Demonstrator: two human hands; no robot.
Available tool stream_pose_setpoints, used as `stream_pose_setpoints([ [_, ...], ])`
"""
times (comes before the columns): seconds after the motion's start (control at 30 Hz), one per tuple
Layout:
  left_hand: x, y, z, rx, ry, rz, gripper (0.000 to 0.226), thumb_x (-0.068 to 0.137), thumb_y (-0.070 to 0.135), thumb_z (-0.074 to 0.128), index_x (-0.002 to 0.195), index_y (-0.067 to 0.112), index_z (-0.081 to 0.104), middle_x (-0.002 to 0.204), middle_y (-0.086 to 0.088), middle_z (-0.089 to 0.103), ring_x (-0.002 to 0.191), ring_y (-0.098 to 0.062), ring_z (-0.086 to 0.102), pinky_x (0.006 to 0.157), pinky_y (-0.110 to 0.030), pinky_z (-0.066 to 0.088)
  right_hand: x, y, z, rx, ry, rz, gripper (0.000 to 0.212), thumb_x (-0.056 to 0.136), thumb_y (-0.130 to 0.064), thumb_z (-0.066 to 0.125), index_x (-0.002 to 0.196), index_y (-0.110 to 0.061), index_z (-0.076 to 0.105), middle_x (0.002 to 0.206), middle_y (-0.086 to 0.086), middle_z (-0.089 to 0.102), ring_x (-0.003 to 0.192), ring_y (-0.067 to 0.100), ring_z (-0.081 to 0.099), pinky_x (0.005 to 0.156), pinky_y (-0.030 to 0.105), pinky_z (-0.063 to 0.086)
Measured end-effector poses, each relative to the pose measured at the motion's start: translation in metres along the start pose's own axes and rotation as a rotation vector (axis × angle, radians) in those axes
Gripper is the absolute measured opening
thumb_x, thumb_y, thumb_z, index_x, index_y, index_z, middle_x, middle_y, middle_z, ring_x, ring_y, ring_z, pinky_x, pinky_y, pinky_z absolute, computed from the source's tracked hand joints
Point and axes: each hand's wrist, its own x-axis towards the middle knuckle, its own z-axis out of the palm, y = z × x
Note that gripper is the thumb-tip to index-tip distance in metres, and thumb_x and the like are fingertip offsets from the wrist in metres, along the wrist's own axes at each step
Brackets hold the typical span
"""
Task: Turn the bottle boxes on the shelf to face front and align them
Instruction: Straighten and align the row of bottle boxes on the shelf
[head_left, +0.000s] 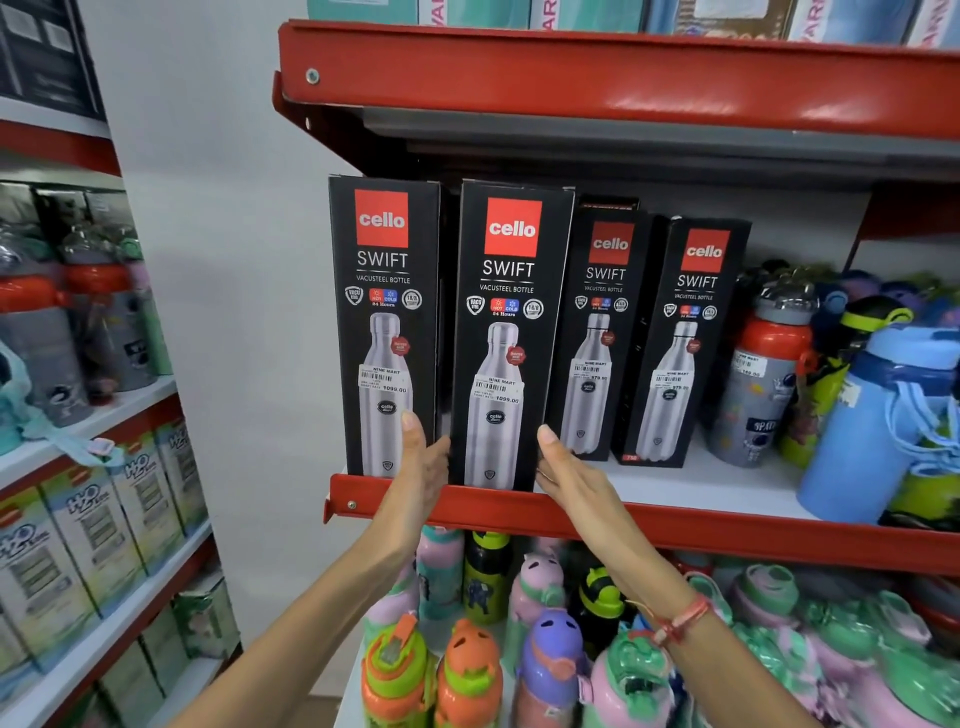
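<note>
Several black "cello SWIFT" bottle boxes stand upright on the red-edged shelf (675, 525), printed fronts facing me. The leftmost box (384, 322) and the second box (506, 338) are tall and stand at the shelf's front edge. Two smaller boxes, third (597, 332) and fourth (680, 343), stand further back to the right, the fourth turned slightly. My left hand (423, 462) presses the second box's lower left side, in the gap between the two tall boxes. Pressed flat against that box's lower right side is my right hand (563, 467).
Coloured kids' bottles (769, 384) crowd the shelf right of the boxes, with a big blue bottle (872, 421) at the front. The shelf below holds many more bottles (545, 649). Another rack (93, 519) with boxed bottles stands on the left. An upper red shelf (623, 78) overhangs.
</note>
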Motion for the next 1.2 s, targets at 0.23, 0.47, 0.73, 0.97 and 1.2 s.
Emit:
stream_pose_setpoints([
  [0.23, -0.002, -0.007, 0.031, 0.082, 0.305, 0.577, 0.044, 0.093, 0.059, 0.029, 0.115, 0.036, 0.06, 0.117, 0.015, 0.066, 0.115, -0.001, 0.057, 0.103, -0.032, 0.043, 0.011, 0.0, -0.032, 0.071, 0.224, -0.129, 0.082, 0.077, -0.081, 0.04, 0.139, -0.028, 0.048, 0.145, -0.006, 0.051, 0.133, 0.01, 0.045, 0.116, 0.043, 0.031],
  [0.47, 0.031, -0.003, 0.122, 0.076, -0.128, 0.132, 0.116, 0.054, 0.096, 0.011, 0.15, 0.031, 0.012, 0.159, 0.01, 0.015, 0.146, -0.007, 0.013, 0.119, -0.037, 0.005, 0.035, 0.013, -0.07, 0.35, 0.188, 0.055, 0.101, 0.073, -0.08, 0.034, 0.152, -0.019, 0.021, 0.16, 0.004, 0.025, 0.144, 0.016, 0.027, 0.119, 0.039, 0.019],
  [0.73, 0.07, -0.001, 0.147, 0.082, 0.04, -0.003, 0.103, 0.064, 0.085, 0.002, 0.15, 0.03, 0.01, 0.161, 0.002, 0.012, 0.148, -0.017, 0.011, 0.118, -0.042, 0.006, 0.052, 0.015, -0.078, 0.204, 0.095, 0.077, 0.101, 0.067, -0.093, 0.028, 0.15, -0.039, 0.011, 0.162, -0.009, 0.009, 0.148, 0.012, 0.011, 0.121, 0.044, 0.01],
  [0.97, 0.073, -0.009, 0.146, 0.16, 0.107, -0.014, 0.101, 0.064, 0.09, 0.003, 0.149, 0.036, 0.017, 0.159, -0.003, 0.023, 0.145, -0.024, 0.022, 0.117, -0.044, 0.013, 0.051, 0.02, -0.086, 0.085, 0.076, 0.083, 0.079, 0.081, -0.081, 0.025, 0.149, -0.04, 0.021, 0.16, -0.01, 0.019, 0.147, 0.015, 0.018, 0.118, 0.041, 0.014],
  [1.2, 0.04, -0.019, 0.124, 0.174, 0.02, 0.037, 0.121, 0.048, 0.101, 0.006, 0.149, 0.034, 0.015, 0.159, 0.006, 0.017, 0.146, -0.015, 0.018, 0.12, -0.044, 0.007, 0.022, 0.031, -0.095, 0.013, 0.13, 0.107, 0.124, 0.06, -0.098, 0.03, 0.141, -0.004, 0.031, 0.145, 0.017, 0.043, 0.128, 0.031, 0.051, 0.113, 0.049, 0.032],
])
